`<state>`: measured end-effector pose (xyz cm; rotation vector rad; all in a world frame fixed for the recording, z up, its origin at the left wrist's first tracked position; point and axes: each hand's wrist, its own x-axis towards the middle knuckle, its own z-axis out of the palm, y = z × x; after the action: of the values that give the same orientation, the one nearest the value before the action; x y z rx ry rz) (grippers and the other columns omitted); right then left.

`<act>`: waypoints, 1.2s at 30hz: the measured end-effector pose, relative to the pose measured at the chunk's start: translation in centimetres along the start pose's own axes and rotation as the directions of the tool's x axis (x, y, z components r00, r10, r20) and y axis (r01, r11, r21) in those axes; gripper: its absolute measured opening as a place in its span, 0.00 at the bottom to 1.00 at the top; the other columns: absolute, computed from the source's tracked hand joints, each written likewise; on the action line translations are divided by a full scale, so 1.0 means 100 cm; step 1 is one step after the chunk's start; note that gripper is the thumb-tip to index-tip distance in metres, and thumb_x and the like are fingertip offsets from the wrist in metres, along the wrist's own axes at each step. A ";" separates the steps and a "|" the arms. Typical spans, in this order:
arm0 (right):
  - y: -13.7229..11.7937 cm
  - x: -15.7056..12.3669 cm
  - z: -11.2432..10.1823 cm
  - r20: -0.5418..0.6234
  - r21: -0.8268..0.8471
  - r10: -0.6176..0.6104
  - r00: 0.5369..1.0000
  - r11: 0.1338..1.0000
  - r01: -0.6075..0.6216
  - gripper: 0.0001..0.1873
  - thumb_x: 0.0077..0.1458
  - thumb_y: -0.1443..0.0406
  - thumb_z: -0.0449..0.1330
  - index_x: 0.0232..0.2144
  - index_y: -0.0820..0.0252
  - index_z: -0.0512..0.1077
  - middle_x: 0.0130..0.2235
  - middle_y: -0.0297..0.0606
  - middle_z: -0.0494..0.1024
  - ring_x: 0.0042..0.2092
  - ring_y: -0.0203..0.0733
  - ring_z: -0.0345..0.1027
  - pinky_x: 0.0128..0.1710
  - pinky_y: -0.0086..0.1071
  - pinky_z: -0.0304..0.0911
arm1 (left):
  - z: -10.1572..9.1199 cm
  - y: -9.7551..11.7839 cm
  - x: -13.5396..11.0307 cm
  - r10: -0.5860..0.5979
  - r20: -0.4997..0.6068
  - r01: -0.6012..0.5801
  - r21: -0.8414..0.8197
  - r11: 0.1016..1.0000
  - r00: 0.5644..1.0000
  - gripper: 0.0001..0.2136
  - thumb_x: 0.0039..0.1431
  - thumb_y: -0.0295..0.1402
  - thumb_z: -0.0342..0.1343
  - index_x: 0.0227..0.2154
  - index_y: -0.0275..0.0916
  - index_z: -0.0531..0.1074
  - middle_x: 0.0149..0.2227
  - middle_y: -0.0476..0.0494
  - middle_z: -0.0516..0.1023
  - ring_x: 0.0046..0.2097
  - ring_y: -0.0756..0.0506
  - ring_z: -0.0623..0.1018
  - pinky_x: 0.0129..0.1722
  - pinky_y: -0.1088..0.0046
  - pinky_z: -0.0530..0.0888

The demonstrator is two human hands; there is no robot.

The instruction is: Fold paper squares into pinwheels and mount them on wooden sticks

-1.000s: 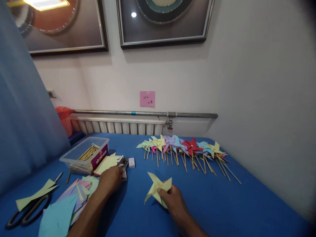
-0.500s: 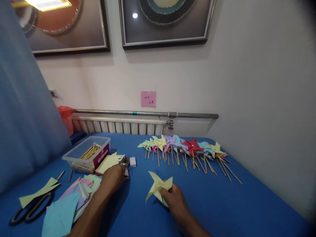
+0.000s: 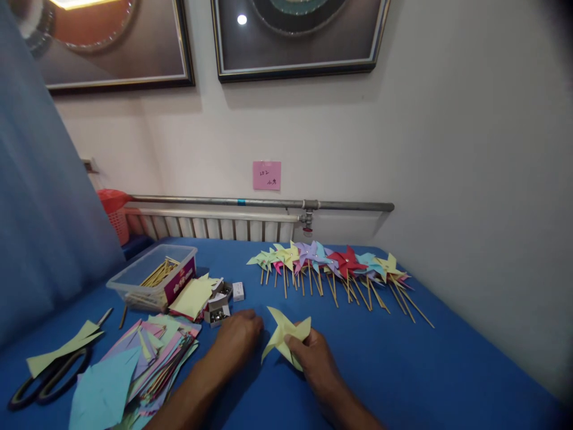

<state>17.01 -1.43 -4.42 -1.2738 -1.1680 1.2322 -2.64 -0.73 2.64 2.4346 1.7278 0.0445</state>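
Observation:
A pale yellow paper pinwheel head (image 3: 283, 335) with folded blades is pinched between the thumb and fingers of my right hand (image 3: 317, 359), just above the blue tabletop. My left hand (image 3: 238, 335) is close by on its left, fingers curled together; whatever they may hold is hidden. Behind my left hand stands an open small box of shiny metal pins (image 3: 218, 314), with another open box (image 3: 222, 291) and a white box piece (image 3: 238, 291) beside it. Several finished pinwheels on sticks (image 3: 347, 261) lie in a row at the back right.
A clear plastic tub (image 3: 120, 279) of wooden sticks stands left, next to yellow paper sheets (image 3: 192, 297). Stacked coloured paper (image 3: 107, 382) lies in front. Black-handled scissors (image 3: 62, 376) rest at the far left under a yellow paper strip (image 3: 67, 349). The blue table (image 3: 394, 370) meets the wall.
My left hand has left the pin boxes and moved right, toward the pinwheel head. The right hand keeps its hold on the yellow paper. The view has shifted slightly.

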 end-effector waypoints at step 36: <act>-0.003 0.000 0.000 0.004 -0.010 -0.021 1.000 1.000 0.021 0.21 0.45 0.49 0.66 0.34 0.59 0.78 0.28 0.35 0.81 0.31 0.45 0.72 0.30 0.33 0.65 | 0.002 -0.002 -0.001 -0.022 0.037 0.020 0.050 0.999 0.999 0.17 0.70 0.26 0.46 0.45 0.37 0.83 0.48 0.30 0.84 0.49 0.35 0.85 0.48 0.63 0.77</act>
<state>17.04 -1.41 -4.09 -1.2639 -1.1887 1.2149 -2.78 -0.76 2.38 2.4349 1.7585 -0.0466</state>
